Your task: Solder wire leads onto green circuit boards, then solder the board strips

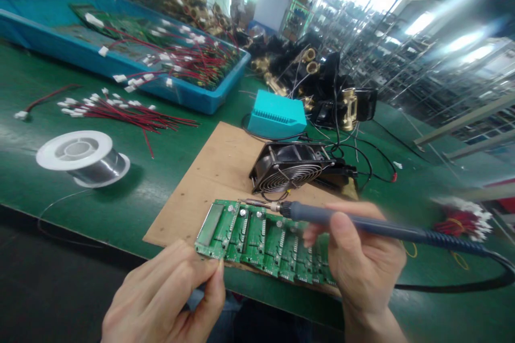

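Observation:
My right hand (pixel 362 257) is closed around the blue handle of a soldering iron (pixel 317 213). The iron's metal tip points left, just over the top edge of a row of overlapping green circuit boards (pixel 251 241). Thumb and forefinger of my left hand (pixel 173 289) are pinched together at the lower edge of the leftmost boards. From a white spool of solder wire (pixel 96 169), a thin strand drops past the table edge and runs towards my left hand; its end in the fingers is barely visible.
Behind the boards, a black fan (pixel 289 166) stands on a wooden board (pixel 193 182), near a teal box (pixel 277 112). A blue tray (pixel 181 99) holds red wires with white connectors. More wire bundles (pixel 132 112) lie left; brass fittings (pixel 349 110) and cables are at back.

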### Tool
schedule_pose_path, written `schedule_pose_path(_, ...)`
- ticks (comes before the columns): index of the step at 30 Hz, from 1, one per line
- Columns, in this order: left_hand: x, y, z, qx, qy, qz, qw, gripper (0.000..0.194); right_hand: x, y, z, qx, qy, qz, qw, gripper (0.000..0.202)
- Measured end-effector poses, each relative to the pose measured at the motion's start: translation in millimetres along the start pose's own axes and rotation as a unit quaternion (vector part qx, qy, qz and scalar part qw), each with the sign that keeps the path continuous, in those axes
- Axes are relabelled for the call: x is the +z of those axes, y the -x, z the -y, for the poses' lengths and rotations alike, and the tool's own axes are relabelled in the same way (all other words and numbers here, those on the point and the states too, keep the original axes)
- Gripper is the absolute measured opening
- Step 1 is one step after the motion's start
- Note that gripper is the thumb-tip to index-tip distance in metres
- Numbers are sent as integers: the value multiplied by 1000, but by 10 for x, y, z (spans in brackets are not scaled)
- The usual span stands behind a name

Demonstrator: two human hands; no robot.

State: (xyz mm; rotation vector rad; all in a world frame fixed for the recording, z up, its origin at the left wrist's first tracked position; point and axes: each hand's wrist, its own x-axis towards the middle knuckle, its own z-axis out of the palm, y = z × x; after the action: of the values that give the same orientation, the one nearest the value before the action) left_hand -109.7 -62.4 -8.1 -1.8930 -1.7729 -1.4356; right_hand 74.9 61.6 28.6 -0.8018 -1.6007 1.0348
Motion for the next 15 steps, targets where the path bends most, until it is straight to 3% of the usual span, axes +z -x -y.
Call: schedule_pose_path(15, 53, 25, 17, -11, -3, -6, 1000, 19, 12, 0, -3, 1, 7, 9, 1000, 4)
